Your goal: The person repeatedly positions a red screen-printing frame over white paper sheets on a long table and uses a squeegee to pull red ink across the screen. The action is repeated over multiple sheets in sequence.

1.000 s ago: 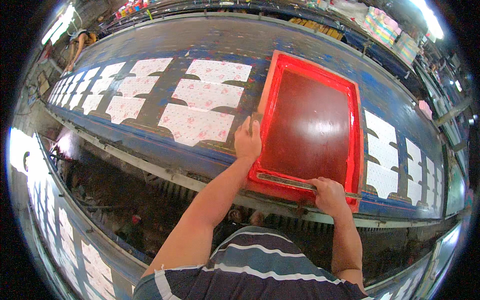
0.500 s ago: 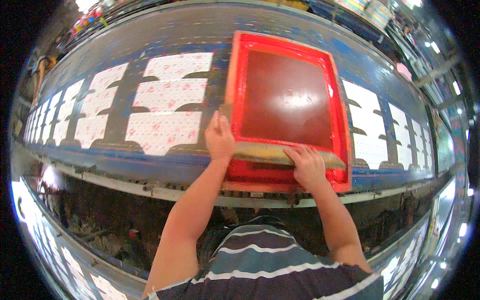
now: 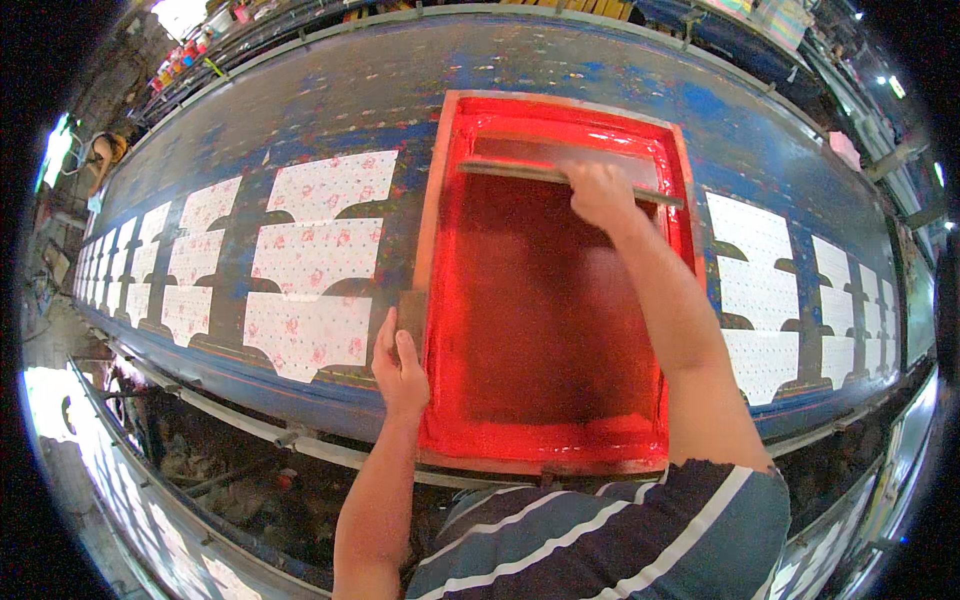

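Note:
A screen-printing frame (image 3: 433,215) with red ink round its inner edges lies flat on the long table. Its dark mesh (image 3: 540,310) is wet and reddish. Inside, close to the far end, my right hand (image 3: 601,196) is closed over the top of a long, thin squeegee (image 3: 505,171), which lies nearly crosswise. My left hand (image 3: 402,372) is beside the frame's left edge, thumb and forefinger stretched out and apart. Its fingertips are at the lower end of a small brown block (image 3: 411,312) on that edge; whether they press on it I cannot tell.
White cut fabric pieces with red flower prints (image 3: 318,247) lie in rows on the table (image 3: 400,70) left of the frame. To the right are pale, dotted pieces (image 3: 758,290). A metal rail (image 3: 270,430) runs along the near edge. Coloured containers (image 3: 180,65) stand at the far left.
My right hand has pushed the squeegee from the frame's near end to its far end. My left hand has slid nearer to me along the left edge, and its fingers have spread.

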A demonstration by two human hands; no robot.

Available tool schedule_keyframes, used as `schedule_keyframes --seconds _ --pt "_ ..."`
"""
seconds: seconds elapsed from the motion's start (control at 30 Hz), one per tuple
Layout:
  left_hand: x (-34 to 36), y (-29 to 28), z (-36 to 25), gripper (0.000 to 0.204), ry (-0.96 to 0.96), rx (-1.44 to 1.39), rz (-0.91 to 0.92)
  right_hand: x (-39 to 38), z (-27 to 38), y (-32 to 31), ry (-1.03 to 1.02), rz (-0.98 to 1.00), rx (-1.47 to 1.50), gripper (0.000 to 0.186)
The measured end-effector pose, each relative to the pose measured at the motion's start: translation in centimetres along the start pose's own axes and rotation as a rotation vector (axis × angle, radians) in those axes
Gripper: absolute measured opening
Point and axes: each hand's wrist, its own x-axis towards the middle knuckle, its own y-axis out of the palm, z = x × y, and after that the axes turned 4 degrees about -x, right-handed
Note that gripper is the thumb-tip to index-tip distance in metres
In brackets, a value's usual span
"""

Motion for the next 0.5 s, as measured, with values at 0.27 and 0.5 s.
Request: schedule_keyframes --seconds 0.27,0.5 --pt "0.0 0.0 -0.6 0.054 0.028 0.119 -0.014 10.7 -7.3 1.1 0.032 0.069 -0.038 0.048" --pt "-0.1 0.1 -0.4 0.053 0.042 0.162 -0.017 12.0 -8.6 1.2 -0.009 0.148 -0.095 0.041"
